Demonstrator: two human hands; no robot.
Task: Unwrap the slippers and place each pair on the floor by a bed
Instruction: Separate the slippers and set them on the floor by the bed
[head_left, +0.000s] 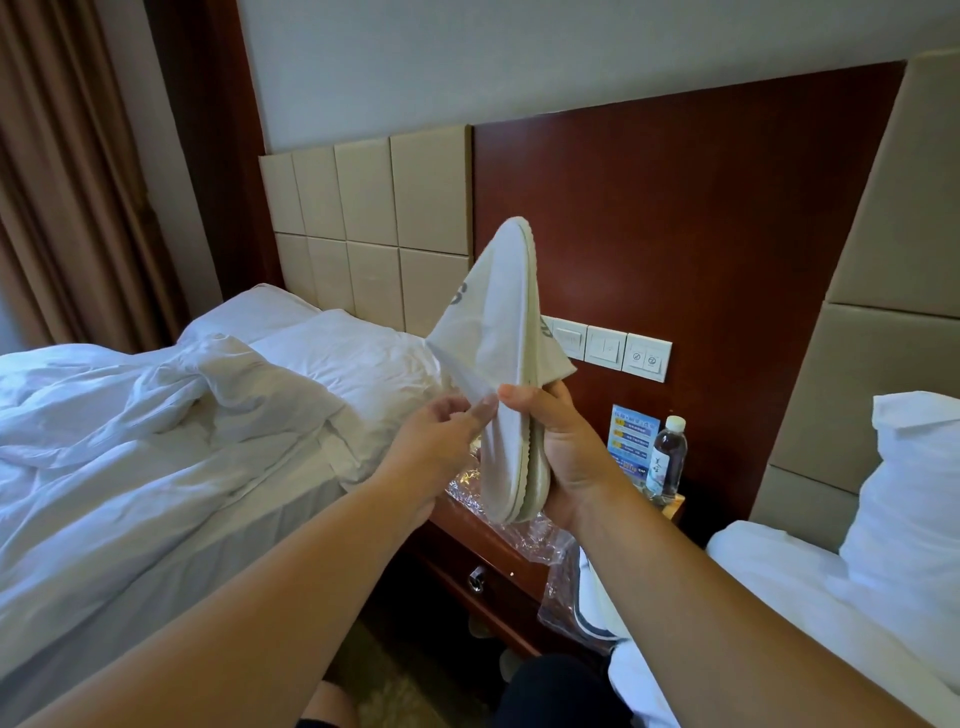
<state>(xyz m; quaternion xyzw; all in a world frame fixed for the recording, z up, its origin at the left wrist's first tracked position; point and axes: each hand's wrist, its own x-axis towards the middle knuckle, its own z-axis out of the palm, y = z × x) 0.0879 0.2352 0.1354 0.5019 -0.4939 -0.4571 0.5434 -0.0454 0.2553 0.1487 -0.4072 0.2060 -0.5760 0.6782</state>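
A pair of white slippers, pressed sole to sole, stands upright in front of me above the nightstand. My right hand grips the heel end of the pair. My left hand pinches the opening edge of the left slipper's upper and pulls it aside. Crumpled clear plastic wrap lies on the nightstand under my hands. Another wrapped pair of slippers hangs at the nightstand's right edge, against the right bed.
An unmade bed with white bedding is on the left, a second bed with a pillow on the right. A water bottle and a blue card stand at the nightstand's back. Patterned carpet shows between the beds.
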